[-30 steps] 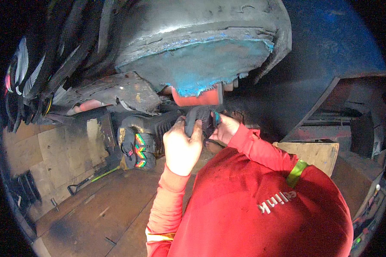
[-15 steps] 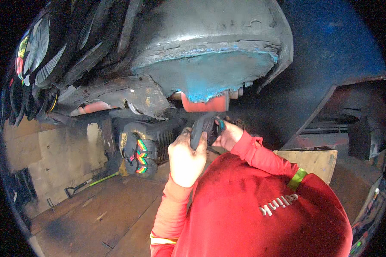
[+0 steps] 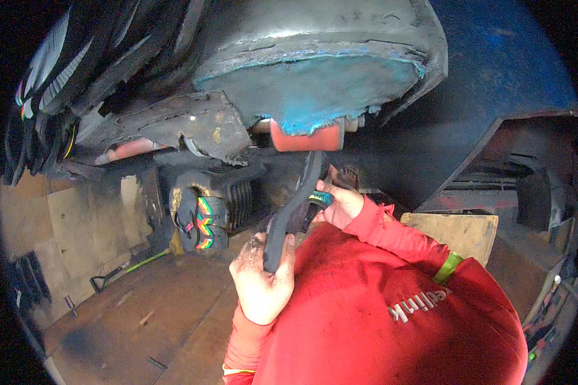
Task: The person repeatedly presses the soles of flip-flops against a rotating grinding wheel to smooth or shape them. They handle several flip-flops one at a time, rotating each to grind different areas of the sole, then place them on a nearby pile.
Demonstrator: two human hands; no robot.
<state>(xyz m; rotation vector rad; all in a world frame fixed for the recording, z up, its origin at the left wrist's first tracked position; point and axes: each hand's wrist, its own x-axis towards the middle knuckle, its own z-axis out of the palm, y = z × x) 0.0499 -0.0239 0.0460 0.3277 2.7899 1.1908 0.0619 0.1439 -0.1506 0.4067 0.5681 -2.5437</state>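
A dark sandal (image 3: 293, 204) with a thick grey sole is held on its edge in front of me. Its upper end is right below an orange-red roller (image 3: 307, 136); whether they touch I cannot tell. My left hand (image 3: 261, 279) grips the lower end, thumb on one face and fingers on the other. My right hand (image 3: 341, 202) is closed around the strap side further up, where a teal and multicoloured strap (image 3: 320, 199) shows. Some of the right fingers are hidden behind the sandal. Above the roller hangs a ragged teal-dusted flap (image 3: 315, 93) under a grey metal hood (image 3: 315, 25).
Dark sandals (image 3: 204, 218) with bright zigzag straps stand in a stack at the left. More dark footwear (image 3: 77, 70) hangs at upper left. A wooden board (image 3: 456, 234) stands on the right, and a green-handled tool (image 3: 135, 264) lies along the left wall.
The sandal has turned so its long side edge shows. My left hand has moved down and slightly left with its lower end, while my right hand stays near the roller.
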